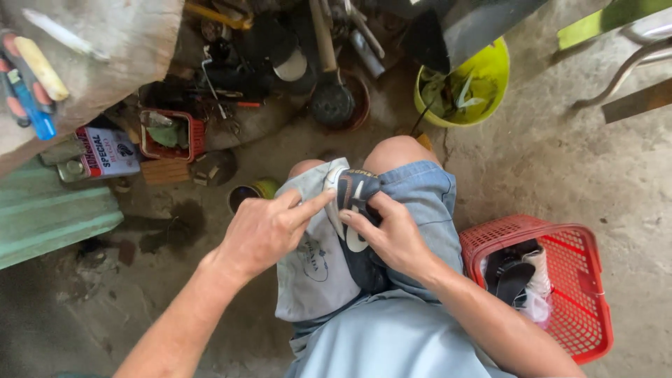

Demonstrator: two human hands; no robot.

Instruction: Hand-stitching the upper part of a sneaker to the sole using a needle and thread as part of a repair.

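A dark sports shoe [355,210] with a white sole lies between my knees on my lap, over a grey cloth [311,269]. My left hand [269,227] reaches in from the left, its thumb and forefinger pinching the shoe's upper edge near the toe. My right hand [392,234] holds the shoe's side from the right, thumb pressed on the upper. I sit in denim shorts [423,196] and a light blue shirt.
A red plastic basket [581,308] with shoes and footwear stands at my right. A yellow-green bucket [493,73] sits ahead. Tools, a small red crate [171,133], a tin [252,192] and a box clutter the concrete floor at the upper left. A green sheet [49,213] lies left.
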